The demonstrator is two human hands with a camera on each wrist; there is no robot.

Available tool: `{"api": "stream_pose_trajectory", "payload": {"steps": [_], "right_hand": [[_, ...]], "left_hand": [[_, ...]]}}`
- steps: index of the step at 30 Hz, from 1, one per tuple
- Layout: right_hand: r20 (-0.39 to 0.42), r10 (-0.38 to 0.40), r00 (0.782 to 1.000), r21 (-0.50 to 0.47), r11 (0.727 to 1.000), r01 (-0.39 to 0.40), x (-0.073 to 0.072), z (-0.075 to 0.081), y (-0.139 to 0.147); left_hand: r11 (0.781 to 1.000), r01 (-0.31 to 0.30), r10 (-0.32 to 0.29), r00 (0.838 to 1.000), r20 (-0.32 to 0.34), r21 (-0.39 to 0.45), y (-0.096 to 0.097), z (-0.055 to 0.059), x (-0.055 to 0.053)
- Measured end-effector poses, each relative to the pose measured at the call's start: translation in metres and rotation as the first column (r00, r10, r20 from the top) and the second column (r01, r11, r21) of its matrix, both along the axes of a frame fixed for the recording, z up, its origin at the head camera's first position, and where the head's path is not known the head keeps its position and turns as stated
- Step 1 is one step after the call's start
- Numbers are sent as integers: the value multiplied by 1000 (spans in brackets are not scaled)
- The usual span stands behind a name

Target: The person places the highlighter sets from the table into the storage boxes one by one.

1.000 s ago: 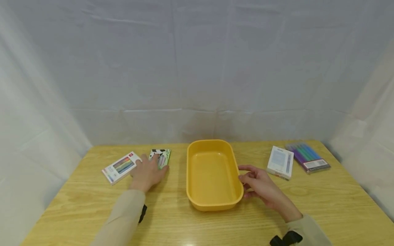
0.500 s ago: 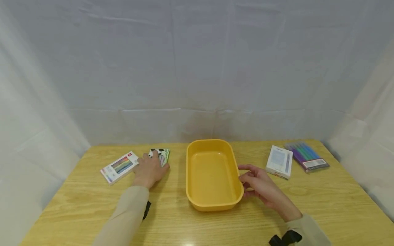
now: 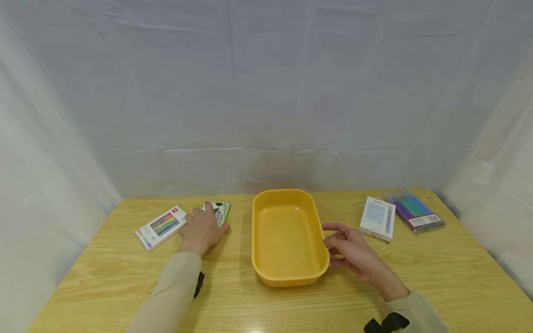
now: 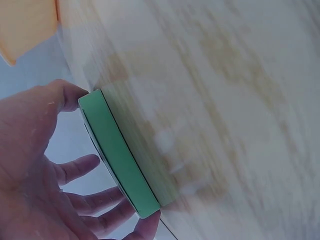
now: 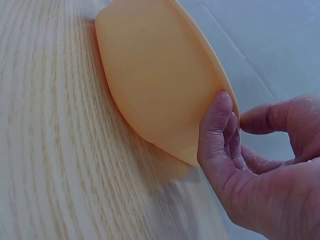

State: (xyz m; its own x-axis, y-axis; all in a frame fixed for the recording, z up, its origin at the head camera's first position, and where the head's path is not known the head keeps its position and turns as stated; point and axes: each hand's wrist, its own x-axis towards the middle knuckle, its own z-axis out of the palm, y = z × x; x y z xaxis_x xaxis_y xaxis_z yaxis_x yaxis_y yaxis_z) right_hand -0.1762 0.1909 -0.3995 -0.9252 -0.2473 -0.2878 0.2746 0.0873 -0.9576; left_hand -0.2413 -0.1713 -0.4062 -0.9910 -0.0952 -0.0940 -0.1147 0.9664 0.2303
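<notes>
My left hand reaches over a small flat box with a black-and-white pattern and green edges, left of centre on the table. In the left wrist view the thumb presses one end of this green-sided box and fingers hold the other end. The hand hides much of its top in the head view. At centre stands a yellow plastic tray with nothing inside. My right hand pinches its right rim; in the right wrist view, curled fingers lie against the outer wall of the tray and the thumb meets the rim.
A white box with a window of rainbow colours lies just left of my left hand. At the right are a white box and a clear pack of coloured pens. White sheeting hangs behind the wooden table.
My left hand has shifted slightly, its forearm a little to the right, and stays at the small box. The right hand and the tray have kept their places.
</notes>
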Motion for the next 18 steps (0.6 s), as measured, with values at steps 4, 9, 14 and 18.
{"api": "stream_pose_trajectory", "payload": {"steps": [4,9,14,18], "right_hand": [[-1,7,1000,-13,1000,-7,0,-1,1],[-3,10,1000,-17,1000,-10,-1,-1,1],[-1,-1,1000,-11,1000,1,-2,-1,1],[-2,-7,1000,-6,1000,7,-2,0,0]], "left_hand": [[1000,-5,5,1000,0,4,0,0,1],[1000,-3,3,1000,3,13,1,0,3],[1000,22,-21,999,-25,17,0,-1,5],[999,29,-27,996,-85,28,-4,-2,7]]}}
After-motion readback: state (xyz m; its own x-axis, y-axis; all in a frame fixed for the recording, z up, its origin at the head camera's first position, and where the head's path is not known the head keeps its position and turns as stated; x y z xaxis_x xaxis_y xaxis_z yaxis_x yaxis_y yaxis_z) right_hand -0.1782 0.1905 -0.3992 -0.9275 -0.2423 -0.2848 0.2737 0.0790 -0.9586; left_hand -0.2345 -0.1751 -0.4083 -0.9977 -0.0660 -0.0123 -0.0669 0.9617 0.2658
